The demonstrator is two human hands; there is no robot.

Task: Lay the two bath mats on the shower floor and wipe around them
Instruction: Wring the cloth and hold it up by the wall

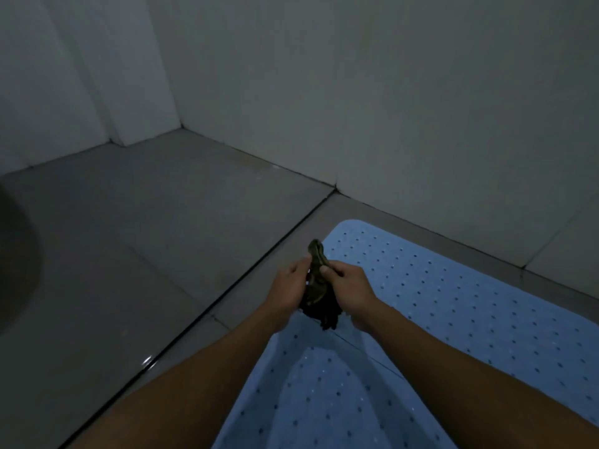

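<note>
A blue bath mat (453, 306) dotted with small holes lies flat on the grey tiled floor at the lower right. A seam crosses it near my wrists; whether this is a second mat overlapping I cannot tell. Above the mat's near-left part, both my hands hold a dark, crumpled cloth (319, 296). My left hand (290, 293) grips its left side, my right hand (348, 286) pinches its right side, and a tip of the cloth sticks up between them.
Grey floor tiles (146, 254) spread to the left, with a dark grout line running diagonally beside the mat. White walls (389, 92) meet the floor behind the mat and form a corner at the upper left. A dark rounded shape sits at the left edge.
</note>
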